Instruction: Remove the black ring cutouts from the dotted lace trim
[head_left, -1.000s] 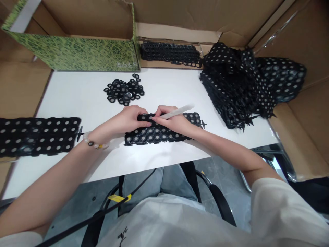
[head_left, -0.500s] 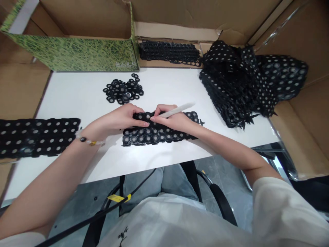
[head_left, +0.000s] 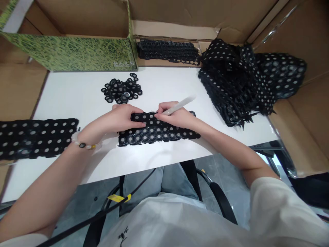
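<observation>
1. A white tabletop (head_left: 77,92) stands inside cardboard walls (head_left: 64,17), which seem to fence the work in.
2. A heap of black perforated strips (head_left: 231,85) sits at the far right, apparently kept there within easy reach.
3. One black perforated strip (head_left: 159,135) lies mid-table between the hands, its long axis running left to right, roughly parallel to the table's front edge.
4. The left hand (head_left: 120,118) curls over the strip's far edge, fingers bent, seemingly pinning it steady.
5. The right hand (head_left: 177,116) closes around a white pen (head_left: 181,105), its blunt end pointing up and right, its tip hidden by the fingers.
6. Loose black rings (head_left: 120,92) lie just beyond the hands.
</observation>
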Demonstrator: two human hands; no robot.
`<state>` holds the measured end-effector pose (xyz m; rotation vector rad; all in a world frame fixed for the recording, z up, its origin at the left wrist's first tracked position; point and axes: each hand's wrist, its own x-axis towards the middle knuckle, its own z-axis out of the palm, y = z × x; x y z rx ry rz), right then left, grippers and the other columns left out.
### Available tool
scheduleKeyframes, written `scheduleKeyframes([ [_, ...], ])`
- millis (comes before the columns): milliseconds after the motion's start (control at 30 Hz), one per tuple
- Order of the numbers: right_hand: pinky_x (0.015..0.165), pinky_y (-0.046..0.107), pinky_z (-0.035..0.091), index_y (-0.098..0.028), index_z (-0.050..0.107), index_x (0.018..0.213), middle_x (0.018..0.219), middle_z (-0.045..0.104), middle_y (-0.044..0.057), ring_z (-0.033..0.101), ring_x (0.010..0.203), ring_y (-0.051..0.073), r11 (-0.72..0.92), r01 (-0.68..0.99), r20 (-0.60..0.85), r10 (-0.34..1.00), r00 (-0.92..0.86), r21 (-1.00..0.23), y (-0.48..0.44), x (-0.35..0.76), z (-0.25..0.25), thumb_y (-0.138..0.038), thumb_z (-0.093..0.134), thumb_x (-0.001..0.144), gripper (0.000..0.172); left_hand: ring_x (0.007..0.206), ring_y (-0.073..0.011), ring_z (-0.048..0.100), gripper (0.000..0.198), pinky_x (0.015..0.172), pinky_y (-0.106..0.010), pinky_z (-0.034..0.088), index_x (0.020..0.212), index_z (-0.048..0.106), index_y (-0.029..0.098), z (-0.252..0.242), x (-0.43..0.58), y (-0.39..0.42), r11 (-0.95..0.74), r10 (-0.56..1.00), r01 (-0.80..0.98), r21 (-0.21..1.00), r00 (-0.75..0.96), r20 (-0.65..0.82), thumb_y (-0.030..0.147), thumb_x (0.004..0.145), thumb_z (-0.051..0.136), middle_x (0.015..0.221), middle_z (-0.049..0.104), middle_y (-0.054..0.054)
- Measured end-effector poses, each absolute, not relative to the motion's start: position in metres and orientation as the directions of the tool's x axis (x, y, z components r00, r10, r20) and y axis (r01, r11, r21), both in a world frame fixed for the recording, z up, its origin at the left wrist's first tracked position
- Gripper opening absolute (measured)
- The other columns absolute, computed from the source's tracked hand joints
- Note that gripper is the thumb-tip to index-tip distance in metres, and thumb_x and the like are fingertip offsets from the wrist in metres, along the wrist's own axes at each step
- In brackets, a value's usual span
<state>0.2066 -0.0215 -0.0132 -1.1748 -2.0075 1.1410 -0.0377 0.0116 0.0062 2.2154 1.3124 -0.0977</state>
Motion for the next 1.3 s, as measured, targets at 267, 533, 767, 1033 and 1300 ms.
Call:
scheduleKeyframes([
  [267,0.066,0.030,0.033,-0.021,0.051,0.074,0.067,0.052,-0.003,0.043,0.068,0.013,0.292,0.373,0.062,0.852,-0.520,-0.881,-0.021,0.201,-0.017,-0.042,0.063,0.094,0.031,0.094,-0.0321,0.065,0.039,0.077,-0.035,0.032,0.072,0.067,0.021,-0.002,-0.027,0.004,-0.376,0.826,0.827,0.417,0.503,-0.254,0.060,0.078,0.072,0.074,0.068,-0.006],
  [533,0.066,0.030,0.033,-0.021,0.052,0.072,0.068,0.054,-0.002,0.045,0.069,0.014,0.234,0.367,0.029,0.873,-0.487,-0.900,-0.023,0.202,-0.015,-0.047,0.064,0.093,0.035,0.103,-0.0339,0.062,0.031,0.080,-0.036,0.034,0.076,0.069,0.021,-0.002,-0.027,0.002,-0.383,0.825,0.804,0.454,0.519,-0.223,0.051,0.083,0.073,0.078,0.072,-0.007],
  [767,0.065,0.031,0.033,-0.021,0.053,0.072,0.067,0.056,-0.002,0.046,0.067,0.014,0.298,0.361,0.093,0.867,-0.489,-0.884,-0.025,0.197,-0.022,-0.045,0.064,0.092,0.034,0.105,-0.0334,0.063,0.029,0.087,-0.038,0.039,0.082,0.072,0.022,-0.003,-0.027,0.003,-0.381,0.815,0.785,0.489,0.534,-0.224,0.050,0.083,0.070,0.086,0.075,-0.008],
  [1033,0.069,0.031,0.037,-0.021,0.054,0.073,0.071,0.060,0.000,0.051,0.072,0.016,0.219,0.365,0.049,0.905,-0.422,-0.905,-0.028,0.197,-0.022,-0.045,0.065,0.092,0.033,0.096,-0.0285,0.066,0.035,0.086,-0.035,0.043,0.080,0.073,0.023,-0.006,-0.030,0.006,-0.347,0.809,0.746,0.568,0.544,-0.220,0.057,0.080,0.070,0.082,0.075,-0.005],
  [1300,0.071,0.031,0.038,-0.021,0.054,0.072,0.073,0.061,0.001,0.052,0.074,0.016,0.214,0.373,0.042,0.907,-0.420,-0.903,-0.027,0.197,-0.021,-0.045,0.064,0.093,0.033,0.094,-0.0296,0.066,0.030,0.085,-0.036,0.042,0.078,0.073,0.023,-0.005,-0.026,0.005,-0.336,0.811,0.762,0.554,0.533,-0.242,0.053,0.080,0.069,0.080,0.074,-0.005],
])
